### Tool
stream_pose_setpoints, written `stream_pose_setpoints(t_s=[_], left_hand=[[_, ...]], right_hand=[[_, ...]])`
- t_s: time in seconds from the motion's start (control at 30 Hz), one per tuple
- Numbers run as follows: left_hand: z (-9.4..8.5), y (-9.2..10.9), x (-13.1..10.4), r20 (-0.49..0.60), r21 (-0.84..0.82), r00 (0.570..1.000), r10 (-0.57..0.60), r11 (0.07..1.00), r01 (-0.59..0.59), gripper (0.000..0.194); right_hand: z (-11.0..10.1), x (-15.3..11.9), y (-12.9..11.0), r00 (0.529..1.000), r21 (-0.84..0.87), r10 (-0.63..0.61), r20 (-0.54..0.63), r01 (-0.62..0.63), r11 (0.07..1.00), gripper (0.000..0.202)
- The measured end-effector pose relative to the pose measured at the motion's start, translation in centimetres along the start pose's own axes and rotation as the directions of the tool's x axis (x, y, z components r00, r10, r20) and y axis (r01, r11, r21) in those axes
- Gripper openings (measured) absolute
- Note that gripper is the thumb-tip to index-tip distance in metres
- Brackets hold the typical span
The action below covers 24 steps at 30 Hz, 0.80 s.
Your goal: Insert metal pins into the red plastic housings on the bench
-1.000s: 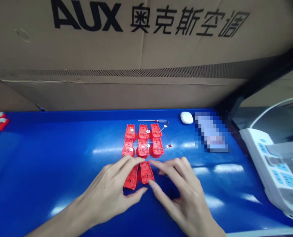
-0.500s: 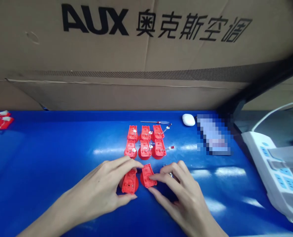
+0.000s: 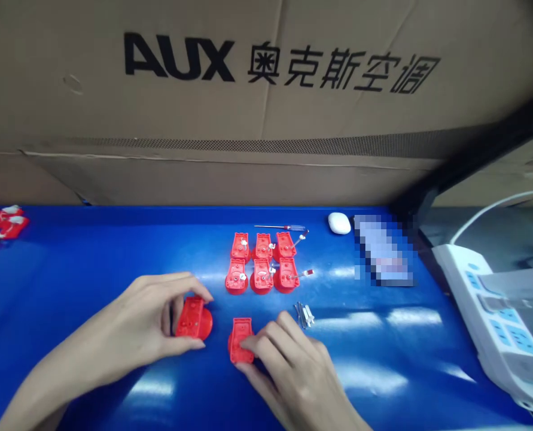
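Note:
My left hand [image 3: 154, 320] is wrapped round a red plastic part [image 3: 191, 318], its thumb and fingers on the part's two ends. A second red part [image 3: 241, 340] stands on the blue table [image 3: 91, 257] to the right, pinched at its lower right by the thumb and index finger of my right hand [image 3: 288, 365]. Beyond them, several red parts [image 3: 262, 275] stand in two rows, with small white or metal pieces on them. A few thin metal pieces [image 3: 305, 314] lie just past my right hand.
A screwdriver [image 3: 288, 227] lies behind the rows, with a white rounded case [image 3: 339, 223] and a blurred-out flat object [image 3: 385, 251] to its right. Red-and-white pieces [image 3: 1, 227] lie far left; a power strip [image 3: 490, 317] is at right. Cardboard [image 3: 203, 120] stands behind.
My left hand has moved left with its red part, widening the gap between the two parts. My right hand and its part have shifted left and nearer, uncovering the thin metal pieces.

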<state>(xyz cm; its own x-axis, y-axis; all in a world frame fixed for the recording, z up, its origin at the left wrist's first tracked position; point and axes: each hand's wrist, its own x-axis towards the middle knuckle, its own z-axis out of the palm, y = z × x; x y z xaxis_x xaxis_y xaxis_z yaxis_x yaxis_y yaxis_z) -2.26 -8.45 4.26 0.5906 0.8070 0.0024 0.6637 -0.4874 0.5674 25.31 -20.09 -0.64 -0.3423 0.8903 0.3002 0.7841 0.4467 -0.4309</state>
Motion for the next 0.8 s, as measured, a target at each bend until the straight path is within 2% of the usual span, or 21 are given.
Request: stream_pose_setpoints(t_s=[0.03,0.13,0.3,0.47,0.57,0.7,0.8], left_hand=[[-0.1,-0.6,0.1,0.058,-0.021,0.997,-0.045,0.999,0.047,0.043],[-0.6,-2.1,1.2,0.008,-0.020,0.989,-0.150,0.988,0.151,0.049],[-1.0,-3.3,4.5,-0.021,-0.021,0.999,-0.048,0.999,0.048,0.048],[-0.4,-3.6,7.3,-0.040,-0.050,0.999,-0.017,0.999,0.015,0.061],[-0.3,-3.7,8.2,-0.035,-0.072,0.999,-0.016,0.997,0.014,0.064],[-0.4,-4.0,8.7,-0.025,-0.095,1.000,-0.004,0.995,0.002,0.052],[-0.2,-4.2,8.8,-0.037,-0.122,0.999,0.000,0.992,-0.004,0.052]], right_hand=[[0.2,0.4,-0.4,1.000,-0.007,-0.011,0.005,0.011,1.000,0.007],[0.7,1.9,-1.7,0.999,-0.058,-0.042,0.012,0.043,0.997,0.012],[1.9,5.3,-3.4,0.991,-0.223,-0.128,0.038,0.134,0.966,0.036],[3.5,8.0,-3.6,0.998,-0.267,-0.051,0.043,0.061,0.962,0.038],[3.9,8.6,-3.2,0.999,-0.275,-0.006,0.040,0.017,0.961,0.037],[3.6,8.9,-2.8,0.999,-0.284,0.008,0.051,0.007,0.959,0.042],[3.3,8.9,-2.8,0.997,-0.307,0.014,0.075,0.009,0.952,0.046]])
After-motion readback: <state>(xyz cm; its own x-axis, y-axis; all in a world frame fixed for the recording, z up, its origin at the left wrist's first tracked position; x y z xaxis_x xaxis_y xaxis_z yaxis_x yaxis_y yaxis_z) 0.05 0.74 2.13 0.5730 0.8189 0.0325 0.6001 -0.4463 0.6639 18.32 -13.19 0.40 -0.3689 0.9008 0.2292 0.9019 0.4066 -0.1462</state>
